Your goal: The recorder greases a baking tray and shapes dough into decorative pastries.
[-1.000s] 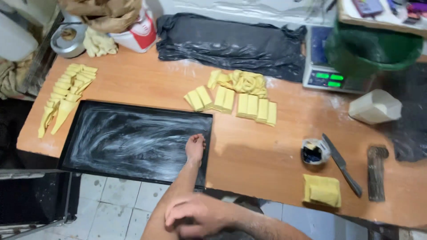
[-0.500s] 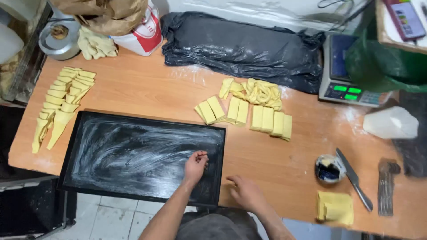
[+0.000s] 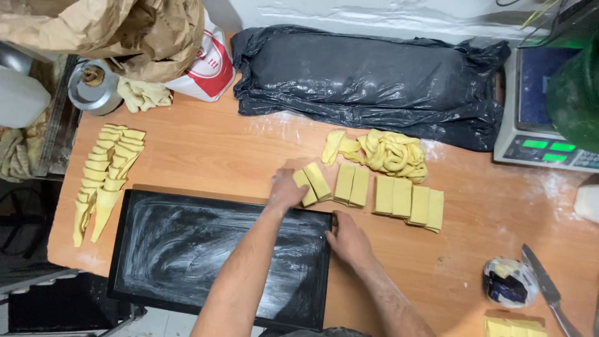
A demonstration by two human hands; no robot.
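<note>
Where half a second ago it rested on the floured black baking tray [image 3: 187,262], the left hand [image 3: 286,190] has reached past its far edge, fingers closed on a yellow dough rectangle [image 3: 314,184] on the table [image 3: 212,156]; the right hand [image 3: 348,238] now grips the tray's right rim.

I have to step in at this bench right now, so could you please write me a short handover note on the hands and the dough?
Left hand: resting on the leftmost cut yellow dough pieces, at the far edge of the tray.
Right hand: gripping the right edge of the black floured tray.
Row of rectangular dough blocks lies beside the tray; a pile of twisted dough strips sits behind them.
Done: tray floured; shaped dough wedges laid out on the left.
Left: tray holds no dough.
</note>
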